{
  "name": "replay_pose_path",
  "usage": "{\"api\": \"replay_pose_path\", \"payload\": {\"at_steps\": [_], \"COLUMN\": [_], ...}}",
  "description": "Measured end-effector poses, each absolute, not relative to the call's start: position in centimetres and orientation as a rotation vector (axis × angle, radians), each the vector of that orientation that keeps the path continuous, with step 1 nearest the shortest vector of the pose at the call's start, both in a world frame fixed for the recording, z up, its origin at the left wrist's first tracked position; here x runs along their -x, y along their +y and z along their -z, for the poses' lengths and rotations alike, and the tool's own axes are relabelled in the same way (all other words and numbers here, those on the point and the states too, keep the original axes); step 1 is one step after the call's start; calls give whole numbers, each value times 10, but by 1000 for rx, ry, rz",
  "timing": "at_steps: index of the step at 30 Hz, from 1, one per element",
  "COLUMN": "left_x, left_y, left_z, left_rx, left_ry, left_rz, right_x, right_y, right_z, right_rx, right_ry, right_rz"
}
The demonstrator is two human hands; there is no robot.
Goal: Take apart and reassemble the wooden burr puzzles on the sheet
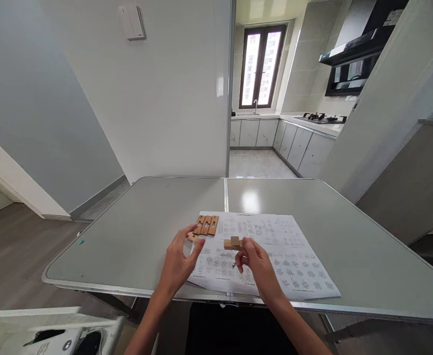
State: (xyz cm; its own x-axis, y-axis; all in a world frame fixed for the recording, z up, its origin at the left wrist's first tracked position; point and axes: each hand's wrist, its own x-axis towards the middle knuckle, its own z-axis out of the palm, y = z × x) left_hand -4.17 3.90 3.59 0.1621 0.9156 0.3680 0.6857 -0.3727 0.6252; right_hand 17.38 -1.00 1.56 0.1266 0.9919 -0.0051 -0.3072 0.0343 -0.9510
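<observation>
My right hand [255, 264] pinches a small wooden puzzle assembly [233, 242] of crossed notched pieces, held just above a printed instruction sheet [283, 256]. My left hand [179, 259] is beside it, thumb and fingers closed on one small wooden piece [193, 237]. Three more flat notched wooden pieces [206, 225] lie side by side at the sheet's top left corner, just beyond my left fingers. The sheet shows rows of small diagrams and lies on a grey folding table [135, 231].
The table's metal-trimmed front edge [127, 290] runs close to my body. A white box with dark items [53, 335] sits low at the bottom left. A white wall partition stands behind the table, with a kitchen and window beyond on the right.
</observation>
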Motion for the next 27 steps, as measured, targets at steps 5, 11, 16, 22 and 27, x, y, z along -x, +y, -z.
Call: {"api": "replay_pose_path", "payload": {"at_steps": [5,11,16,22,27], "left_x": [25,23,33,36,48], "left_y": [25,26,27,29,35], "left_z": [-75,-77,-78,-81,-70], "left_rx": [-2148,-2130,-2020,-1923,-1951], "left_ry": [1141,1159,1167,1134,1263], "left_rz": [-932,-894,-904,-796,-765], "right_x": [-149,-139,-159,-171,-162], "right_y": [3,3,0,-16,-24], "right_z": [-15,-22,-28,-37,-36], "right_rx": [1028,1026,989,825,767], "right_ry": [-1012,-1228,-1736,-2081,-2105], "right_rz": [-1217,-1108,-636,-353,-309]}}
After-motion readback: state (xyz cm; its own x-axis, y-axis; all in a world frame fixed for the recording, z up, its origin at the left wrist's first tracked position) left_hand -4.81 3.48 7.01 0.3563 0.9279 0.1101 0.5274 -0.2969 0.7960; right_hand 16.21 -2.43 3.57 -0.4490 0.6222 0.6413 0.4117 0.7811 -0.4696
